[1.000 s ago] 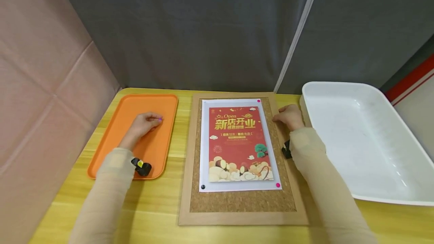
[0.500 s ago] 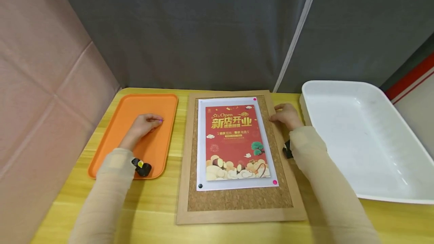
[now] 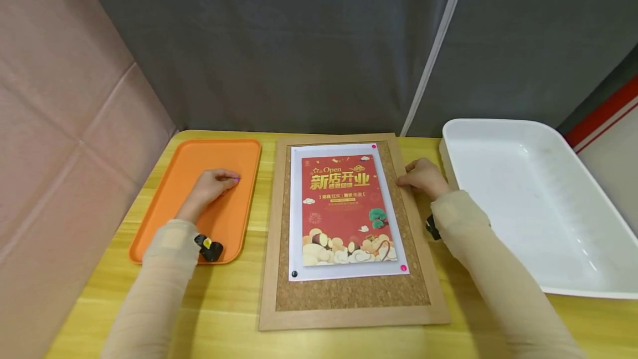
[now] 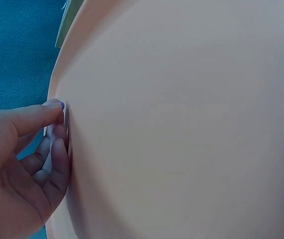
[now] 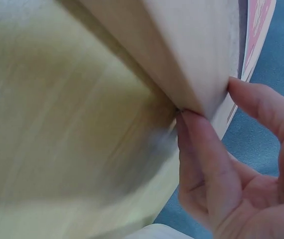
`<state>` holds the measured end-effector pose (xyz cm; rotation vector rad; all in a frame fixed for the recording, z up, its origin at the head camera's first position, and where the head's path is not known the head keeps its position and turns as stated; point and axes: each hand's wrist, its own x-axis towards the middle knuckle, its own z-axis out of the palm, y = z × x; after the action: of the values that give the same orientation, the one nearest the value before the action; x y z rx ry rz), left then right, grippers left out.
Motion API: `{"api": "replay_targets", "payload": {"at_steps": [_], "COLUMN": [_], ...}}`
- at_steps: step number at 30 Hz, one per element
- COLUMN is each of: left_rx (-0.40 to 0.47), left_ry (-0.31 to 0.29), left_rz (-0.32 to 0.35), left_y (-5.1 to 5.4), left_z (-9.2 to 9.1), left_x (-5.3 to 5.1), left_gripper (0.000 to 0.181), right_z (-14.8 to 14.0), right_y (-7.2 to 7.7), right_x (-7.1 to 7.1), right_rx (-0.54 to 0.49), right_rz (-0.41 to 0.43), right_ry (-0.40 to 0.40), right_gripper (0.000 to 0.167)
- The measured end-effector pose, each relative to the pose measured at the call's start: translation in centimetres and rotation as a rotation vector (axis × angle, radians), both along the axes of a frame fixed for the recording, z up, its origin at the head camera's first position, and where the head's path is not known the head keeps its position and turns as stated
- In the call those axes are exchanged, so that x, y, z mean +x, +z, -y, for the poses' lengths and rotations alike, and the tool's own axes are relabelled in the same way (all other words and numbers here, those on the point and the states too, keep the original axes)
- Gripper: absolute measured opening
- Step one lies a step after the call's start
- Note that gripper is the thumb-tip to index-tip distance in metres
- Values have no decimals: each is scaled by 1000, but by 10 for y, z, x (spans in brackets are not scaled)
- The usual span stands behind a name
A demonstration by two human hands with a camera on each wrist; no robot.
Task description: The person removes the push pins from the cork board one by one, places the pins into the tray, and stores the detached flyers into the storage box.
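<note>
Nearest, the corkboard [image 3: 354, 296] lay on the table [image 3: 224, 314], and seemed stiff and fairly light, best held by its wooden rim [image 3: 349, 319]; the poster [image 3: 344, 212] pinned on it looked thin and easily creased. Over the orange tray [image 3: 214, 154], the left hand's [image 3: 209, 187] fingers pinched a small purple piece [image 4: 62, 105], mostly covered, probably hard and easily dropped. Slightly farther, the right hand [image 3: 425, 176] gripped the rim's right side between thumb and fingers; whether that side was raised could not be told. Farthest, the poster's upper left corner was too small to make out clearly.
</note>
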<state>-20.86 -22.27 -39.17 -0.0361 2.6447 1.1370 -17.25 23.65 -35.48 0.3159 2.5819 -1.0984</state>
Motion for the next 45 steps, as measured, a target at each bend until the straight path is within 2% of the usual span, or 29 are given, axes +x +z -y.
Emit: {"api": "replay_targets", "payload": {"at_steps": [17, 19, 26, 29, 33, 39, 42, 45], "left_rx": [-6, -17, -30, -31, -36, -37, -17, -23], "left_ry": [-1, -10, -54, -66, -73, -62, -49, -61], "left_rz": [-12, -17, -30, -30, -27, -22, -15, -39], "left_y": [2, 2, 2, 2, 4, 5, 9, 14], "left_z": [-1, -1, -2, -2, -3, -6, -9, -12], "left_x": [5, 5, 7, 8, 10, 13, 14, 15], "left_gripper": [35, 35, 34, 34, 35, 34, 35, 33], "right_z": [7, 7, -2, -4, -5, -2, 1, 2], "right_y": [-2, -2, -9, -10, -11, -10, -10, -11], "right_x": [1, 2, 8, 10, 13, 21, 28, 35], "right_rx": [145, 112, -143, -194, -202, -167, -175, -188], "right_rz": [-102, -103, -62, -29, 2, -25, -22, -37], "right_ry": [-87, -97, -125, -121, -105, -78, -82, -85], "right_gripper": [51, 52, 54, 55, 56, 58, 58, 59]}}
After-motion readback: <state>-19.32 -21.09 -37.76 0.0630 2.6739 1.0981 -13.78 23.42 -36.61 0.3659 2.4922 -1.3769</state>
